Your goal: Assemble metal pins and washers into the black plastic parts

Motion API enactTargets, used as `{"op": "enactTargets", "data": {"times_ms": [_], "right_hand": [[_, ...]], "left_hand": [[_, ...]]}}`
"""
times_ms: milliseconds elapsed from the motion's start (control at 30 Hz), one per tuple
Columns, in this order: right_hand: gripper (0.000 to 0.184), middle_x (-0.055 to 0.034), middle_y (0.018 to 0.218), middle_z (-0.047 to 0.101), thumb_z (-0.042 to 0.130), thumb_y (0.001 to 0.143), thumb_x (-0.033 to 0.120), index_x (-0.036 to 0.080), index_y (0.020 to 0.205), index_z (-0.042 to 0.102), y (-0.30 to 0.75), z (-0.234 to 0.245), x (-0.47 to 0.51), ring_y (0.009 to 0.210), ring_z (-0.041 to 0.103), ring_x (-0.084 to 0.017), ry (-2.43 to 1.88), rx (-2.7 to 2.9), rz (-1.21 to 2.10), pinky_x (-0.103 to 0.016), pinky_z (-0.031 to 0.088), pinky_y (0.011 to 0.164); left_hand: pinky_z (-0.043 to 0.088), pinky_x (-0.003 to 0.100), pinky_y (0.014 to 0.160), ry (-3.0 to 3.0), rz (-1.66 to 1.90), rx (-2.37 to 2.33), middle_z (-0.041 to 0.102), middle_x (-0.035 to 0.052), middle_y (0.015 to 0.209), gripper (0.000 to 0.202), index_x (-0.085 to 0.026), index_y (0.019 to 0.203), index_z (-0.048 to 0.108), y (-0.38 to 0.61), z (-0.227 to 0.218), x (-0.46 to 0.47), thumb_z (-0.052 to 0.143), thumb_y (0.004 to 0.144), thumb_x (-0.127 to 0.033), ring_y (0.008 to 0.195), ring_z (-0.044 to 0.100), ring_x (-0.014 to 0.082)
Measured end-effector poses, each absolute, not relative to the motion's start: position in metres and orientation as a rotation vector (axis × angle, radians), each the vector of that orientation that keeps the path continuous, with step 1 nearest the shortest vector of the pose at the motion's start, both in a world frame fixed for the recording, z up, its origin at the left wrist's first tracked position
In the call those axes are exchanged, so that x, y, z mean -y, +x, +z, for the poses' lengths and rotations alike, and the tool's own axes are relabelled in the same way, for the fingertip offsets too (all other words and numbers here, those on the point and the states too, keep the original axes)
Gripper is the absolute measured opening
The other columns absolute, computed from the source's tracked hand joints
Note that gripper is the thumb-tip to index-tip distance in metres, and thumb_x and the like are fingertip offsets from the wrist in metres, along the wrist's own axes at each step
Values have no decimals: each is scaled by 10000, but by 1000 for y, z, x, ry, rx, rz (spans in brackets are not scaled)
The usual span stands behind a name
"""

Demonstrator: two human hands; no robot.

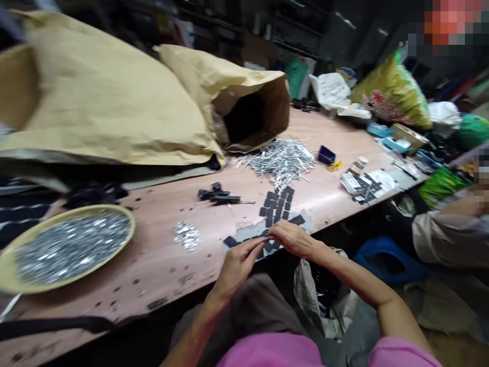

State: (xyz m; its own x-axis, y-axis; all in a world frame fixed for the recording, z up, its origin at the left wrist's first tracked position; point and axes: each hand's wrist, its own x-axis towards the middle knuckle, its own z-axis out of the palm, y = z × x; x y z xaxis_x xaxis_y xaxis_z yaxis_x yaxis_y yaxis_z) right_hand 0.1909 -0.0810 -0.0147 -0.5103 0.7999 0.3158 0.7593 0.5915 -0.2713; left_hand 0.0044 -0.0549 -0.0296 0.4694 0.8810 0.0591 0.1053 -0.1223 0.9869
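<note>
Both forearms reach up over the lap and lean inward, the left hand (237, 261) coming from one side and the right hand (293, 238) from the other, wrists bent, until their fingertips meet just above the near edge of the desk (164, 250). On each, thumb and fingers draw together towards the tips, but whatever may be pinched there is too small and blurred, so I cannot tell what either is clamped on. Right under and beyond them lie the black pieces (270, 206), flat, matt and dark with rounded corners, some set side by side in rows, others strewn over a thin grey sheet (305, 218). Touching the far end of those rows is a loose heap of narrow, bright metal strips (284, 159), spilling before the open mouth of a creased brown paper bag (183, 69). To the left, small shiny bits (186, 236) sit in a scatter, near some black-handled tools (221, 195); further left, a pale yellow oval bowl (132, 224) brims with silvery metal parts (76, 244).
</note>
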Motion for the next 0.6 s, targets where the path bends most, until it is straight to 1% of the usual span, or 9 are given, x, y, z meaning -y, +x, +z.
{"op": "enactTargets", "data": {"times_ms": [100,200,267,333,400,433,500,600], "right_hand": [[270,-60,787,569,280,982,208,148,943,541,195,-14,90,772,540,-144,-1302,2514,79,-261,477,718],[235,-56,811,572,324,980,246,149,954,537,194,-10,99,816,544,-132,-1403,2537,66,-232,471,742],[218,-57,827,579,360,973,273,148,962,538,192,-6,105,844,550,-130,-1493,2536,57,-225,467,763],[195,-58,844,592,394,963,280,150,962,540,188,-3,110,854,558,-131,-1585,2529,66,-231,468,782],[169,-56,866,608,419,953,273,154,968,538,184,2,115,855,568,-127,-1658,2480,106,-230,476,788],[158,-52,884,617,423,951,265,157,981,535,182,5,118,858,573,-120,-1682,2438,131,-224,480,788],[147,-50,918,634,427,948,236,153,1006,534,180,11,124,876,583,-105,-1681,2383,163,-202,484,793],[163,-74,960,652,428,941,170,121,1012,566,183,23,131,949,586,-103,-1524,2525,129,-179,467,830]], "left_hand": [[556,329,799,1711,825,-829,749,24,920,264,-241,865,748,4,-32,58,555,777,-397,855,697,234],[567,289,731,1914,922,-768,750,14,908,289,-267,897,742,4,-39,64,515,814,-426,816,704,225],[559,257,682,2072,1078,-703,748,18,912,303,-276,960,731,4,-47,68,481,842,-401,785,705,211],[535,225,595,2191,1221,-631,746,23,878,318,-277,1025,714,5,-54,70,451,865,-354,713,702,189],[506,212,532,2229,1295,-577,743,24,835,327,-280,1054,706,6,-57,71,438,871,-324,656,691,175],[501,212,525,2210,1299,-560,742,23,825,323,-286,1044,711,6,-57,71,445,866,-331,651,688,174],[512,221,544,2082,1238,-570,741,19,820,295,-304,970,733,6,-53,73,488,835,-396,679,688,188],[533,248,572,1693,943,-669,730,19,763,308,-295,845,752,3,-40,81,585,740,-533,694,674,209]]}}
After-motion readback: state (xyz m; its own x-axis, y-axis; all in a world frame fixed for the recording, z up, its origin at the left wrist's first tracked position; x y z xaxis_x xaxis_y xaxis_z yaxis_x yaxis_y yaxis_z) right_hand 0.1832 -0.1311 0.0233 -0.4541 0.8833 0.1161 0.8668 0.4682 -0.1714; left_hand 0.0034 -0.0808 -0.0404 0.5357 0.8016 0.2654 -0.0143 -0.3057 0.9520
